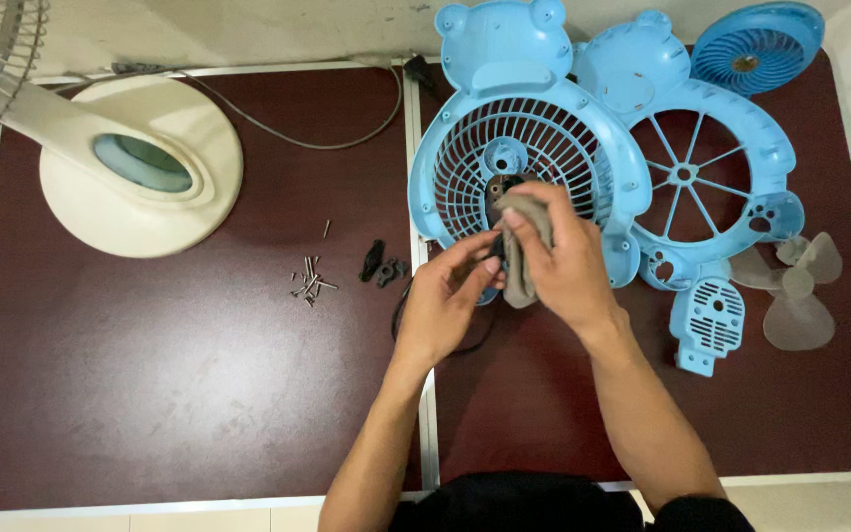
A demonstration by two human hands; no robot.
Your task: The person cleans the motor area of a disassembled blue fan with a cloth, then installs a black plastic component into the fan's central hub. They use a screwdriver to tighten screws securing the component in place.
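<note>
My right hand (563, 258) presses a grey-brown cloth (519, 281) against a small dark motor part (497, 187) at the centre of a light blue bear-shaped fan grille (475, 167). Just to the left, my left hand (445, 300) pinches the same dark part from below, its fingers closed. A black wire (402, 313) loops out under that hand. Both hands hide most of the motor.
A second blue bear-shaped frame (731, 128), a round blue vent cover (755, 44), a small blue slotted plate (709, 323) and a clear fan blade (798, 291) lie right. Loose screws (309, 281) and black clips (378, 264) lie left. A cream fan base (150, 167) stands far left.
</note>
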